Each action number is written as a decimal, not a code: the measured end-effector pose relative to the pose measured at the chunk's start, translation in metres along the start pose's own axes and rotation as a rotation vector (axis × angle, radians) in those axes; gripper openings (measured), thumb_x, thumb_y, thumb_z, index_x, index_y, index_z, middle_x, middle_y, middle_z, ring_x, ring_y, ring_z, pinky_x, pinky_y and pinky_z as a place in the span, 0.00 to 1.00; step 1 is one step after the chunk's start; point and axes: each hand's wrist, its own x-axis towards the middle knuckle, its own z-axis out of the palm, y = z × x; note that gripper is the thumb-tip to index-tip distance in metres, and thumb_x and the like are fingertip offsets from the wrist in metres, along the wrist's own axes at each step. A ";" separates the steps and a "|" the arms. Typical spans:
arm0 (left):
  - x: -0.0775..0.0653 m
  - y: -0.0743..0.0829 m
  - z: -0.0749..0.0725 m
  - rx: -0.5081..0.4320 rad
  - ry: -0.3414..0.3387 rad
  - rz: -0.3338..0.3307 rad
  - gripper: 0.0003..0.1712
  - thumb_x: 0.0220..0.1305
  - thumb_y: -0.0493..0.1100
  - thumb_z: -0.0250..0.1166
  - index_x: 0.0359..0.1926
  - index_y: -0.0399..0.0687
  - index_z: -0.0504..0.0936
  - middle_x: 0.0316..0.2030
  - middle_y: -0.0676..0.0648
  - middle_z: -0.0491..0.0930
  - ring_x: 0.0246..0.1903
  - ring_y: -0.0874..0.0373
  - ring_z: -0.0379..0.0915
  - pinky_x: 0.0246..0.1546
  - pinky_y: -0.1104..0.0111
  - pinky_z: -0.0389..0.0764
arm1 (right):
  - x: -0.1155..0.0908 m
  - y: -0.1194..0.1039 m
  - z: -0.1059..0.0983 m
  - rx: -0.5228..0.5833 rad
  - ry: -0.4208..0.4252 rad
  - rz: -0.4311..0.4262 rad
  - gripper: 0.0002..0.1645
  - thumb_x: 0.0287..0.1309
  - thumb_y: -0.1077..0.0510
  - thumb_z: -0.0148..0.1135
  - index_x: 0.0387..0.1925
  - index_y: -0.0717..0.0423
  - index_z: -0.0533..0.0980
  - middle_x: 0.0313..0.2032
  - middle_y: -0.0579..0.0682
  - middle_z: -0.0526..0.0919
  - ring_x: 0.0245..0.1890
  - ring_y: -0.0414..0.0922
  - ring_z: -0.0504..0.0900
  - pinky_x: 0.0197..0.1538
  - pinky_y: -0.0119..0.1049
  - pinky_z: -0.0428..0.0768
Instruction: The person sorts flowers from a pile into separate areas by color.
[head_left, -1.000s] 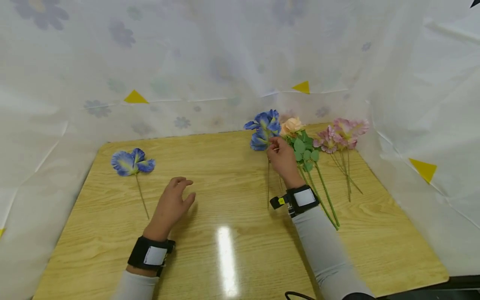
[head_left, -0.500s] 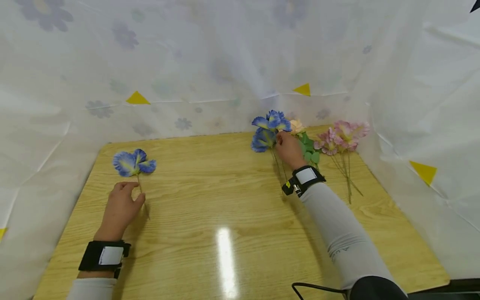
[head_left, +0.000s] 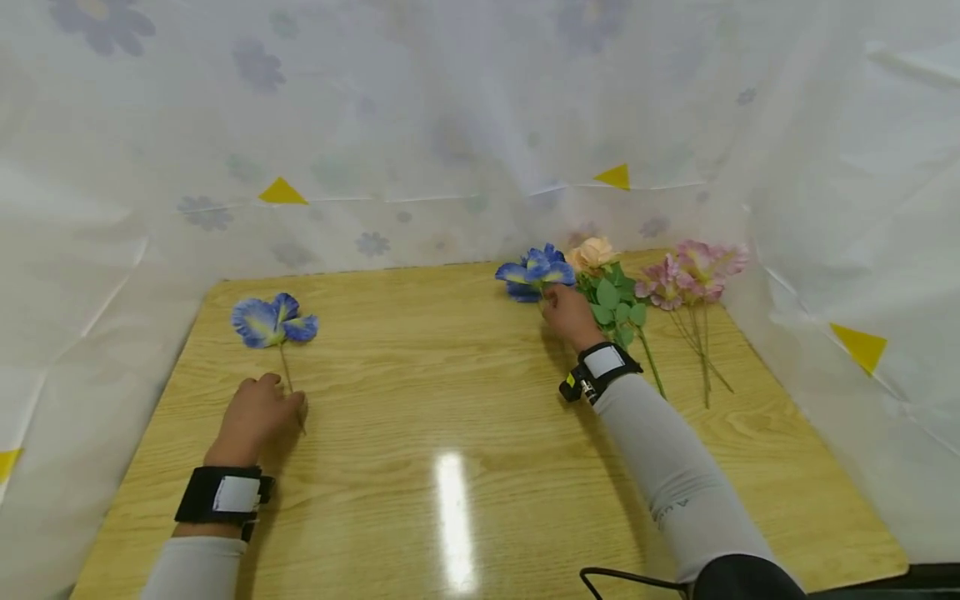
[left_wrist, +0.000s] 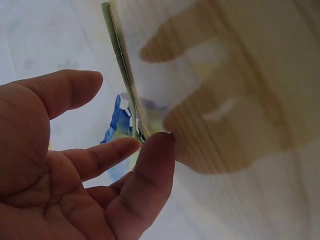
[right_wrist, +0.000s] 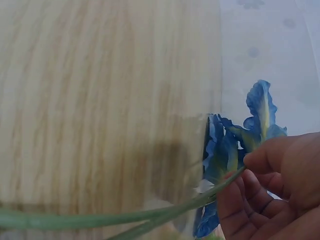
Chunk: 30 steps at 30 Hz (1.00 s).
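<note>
At the left of the table lies a single blue artificial iris (head_left: 258, 325) with a thin stem. My left hand (head_left: 251, 417) is beside that stem; in the left wrist view its thumb and fingers are spread apart, with the green stem (left_wrist: 120, 55) just past the fingertips. Far to the right, my right hand (head_left: 572, 321) pinches the stem (right_wrist: 190, 204) of a blue iris between thumb and fingers, just below the petals (right_wrist: 227, 150). Blue blooms (head_left: 534, 271) bunch together there, and a second stem runs alongside in the right wrist view. Whether both stems are held I cannot tell.
Beside the right hand lies a peach rose (head_left: 592, 252) with green leaves (head_left: 618, 300). Further right are pink flowers (head_left: 697, 271) with crossing stems. White patterned sheeting (head_left: 420, 125) closes off the back and sides of the wooden table (head_left: 420, 367). A black cable (head_left: 630, 573) hangs near the right forearm.
My left hand has moved left to the single iris, then slightly down its stem. The right hand shifted right, then lowered the blue irises toward the table.
</note>
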 end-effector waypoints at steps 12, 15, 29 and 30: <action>0.007 0.007 0.004 0.040 0.089 0.076 0.14 0.62 0.41 0.58 0.29 0.31 0.75 0.26 0.34 0.76 0.31 0.37 0.73 0.30 0.50 0.72 | -0.006 0.000 -0.001 0.004 -0.016 0.003 0.23 0.67 0.64 0.49 0.61 0.69 0.71 0.20 0.52 0.73 0.17 0.43 0.63 0.27 0.40 0.62; 0.007 0.008 0.003 0.044 0.088 0.064 0.15 0.60 0.38 0.57 0.37 0.25 0.77 0.30 0.29 0.77 0.34 0.33 0.74 0.33 0.47 0.75 | -0.007 -0.002 -0.002 0.017 -0.015 0.011 0.23 0.68 0.63 0.50 0.61 0.69 0.70 0.21 0.52 0.74 0.17 0.44 0.65 0.27 0.40 0.64; 0.008 0.010 -0.002 0.075 0.044 -0.103 0.10 0.61 0.31 0.49 0.30 0.28 0.77 0.29 0.29 0.78 0.30 0.34 0.77 0.24 0.51 0.76 | -0.012 0.002 -0.008 0.168 0.102 0.024 0.22 0.70 0.60 0.52 0.60 0.69 0.71 0.45 0.63 0.79 0.35 0.55 0.76 0.42 0.49 0.73; 0.008 0.010 -0.003 0.079 0.037 -0.121 0.11 0.62 0.31 0.49 0.30 0.28 0.77 0.30 0.28 0.78 0.31 0.34 0.78 0.24 0.51 0.77 | -0.013 0.003 -0.009 0.204 0.120 0.030 0.22 0.71 0.60 0.52 0.60 0.69 0.71 0.45 0.62 0.79 0.35 0.54 0.75 0.42 0.47 0.72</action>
